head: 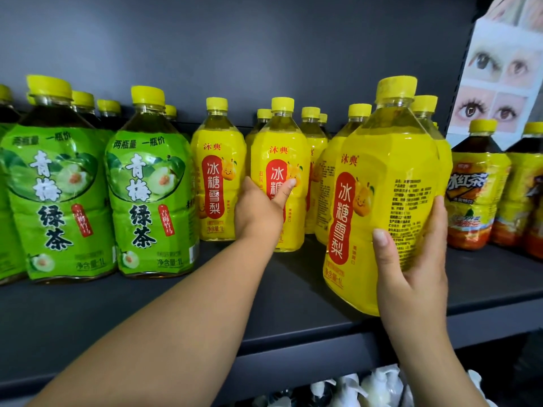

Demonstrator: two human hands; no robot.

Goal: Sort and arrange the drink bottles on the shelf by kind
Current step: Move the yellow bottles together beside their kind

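Dark grey shelf — green tea bottles left, yellow pear-drink bottles centre, red-tea bottles right.

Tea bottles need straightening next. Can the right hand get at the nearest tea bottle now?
Likely not yet: the right hand holds a yellow bottle; the tea bottle beside it stands unblocked.

Dark shelf spans the frame. Left third: green-labelled tea bottles, upright, yellow caps. Centre: yellow pear-drink bottles in rows. Left hand grips the centre pear bottle, thumb across its red label, fingers hidden behind it. Right of centre: right hand holds the front pear bottle near the shelf's front edge; contact with the shelf cannot be confirmed. Right edge: iced black tea bottles. Upper right: poster of eyes. Bottom: white pump bottles.
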